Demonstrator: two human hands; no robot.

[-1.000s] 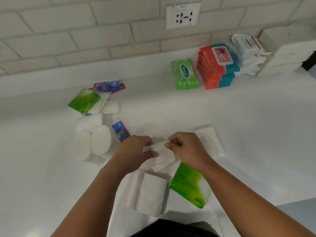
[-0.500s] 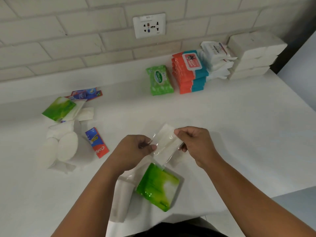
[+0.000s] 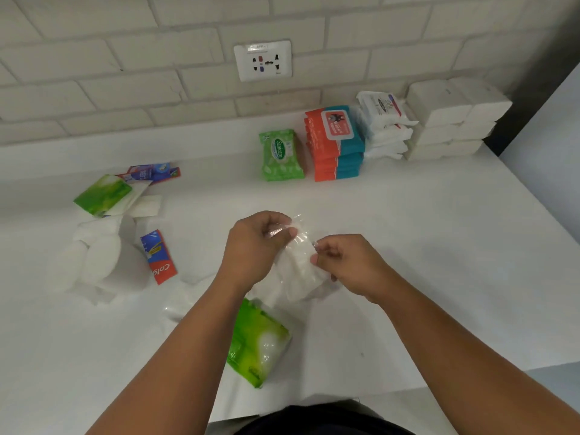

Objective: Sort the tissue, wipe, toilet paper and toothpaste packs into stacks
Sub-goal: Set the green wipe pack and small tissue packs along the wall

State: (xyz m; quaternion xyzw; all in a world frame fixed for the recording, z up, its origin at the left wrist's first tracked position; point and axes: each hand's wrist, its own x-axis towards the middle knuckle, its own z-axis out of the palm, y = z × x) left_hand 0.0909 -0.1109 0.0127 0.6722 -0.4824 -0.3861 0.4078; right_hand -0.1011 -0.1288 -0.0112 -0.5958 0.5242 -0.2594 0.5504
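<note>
Both hands hold a small white tissue pack in clear wrap (image 3: 296, 265) above the counter's middle. My left hand (image 3: 254, 246) pinches its far end and my right hand (image 3: 342, 262) pinches its near right edge. A green tissue pack (image 3: 257, 343) lies just below them. At the left sit toilet paper rolls (image 3: 94, 262), a red and blue toothpaste box (image 3: 158, 257), another green tissue pack (image 3: 103, 194) and more toothpaste boxes (image 3: 153, 172). At the back stand a green wipe pack (image 3: 281, 155), an orange and teal wipe stack (image 3: 334, 142), a white wipe stack (image 3: 383, 124) and a white tissue stack (image 3: 455, 117).
The white counter (image 3: 423, 246) ends at a brick wall with a power socket (image 3: 263, 59) behind. Its right edge drops off near a dark corner (image 3: 533, 73). A white pack (image 3: 179, 306) lies partly under my left forearm.
Both hands have lifted the clear-wrapped white pack and turned it, with my left hand moving farther up. The view has shifted left, bringing the back stacks closer to centre.
</note>
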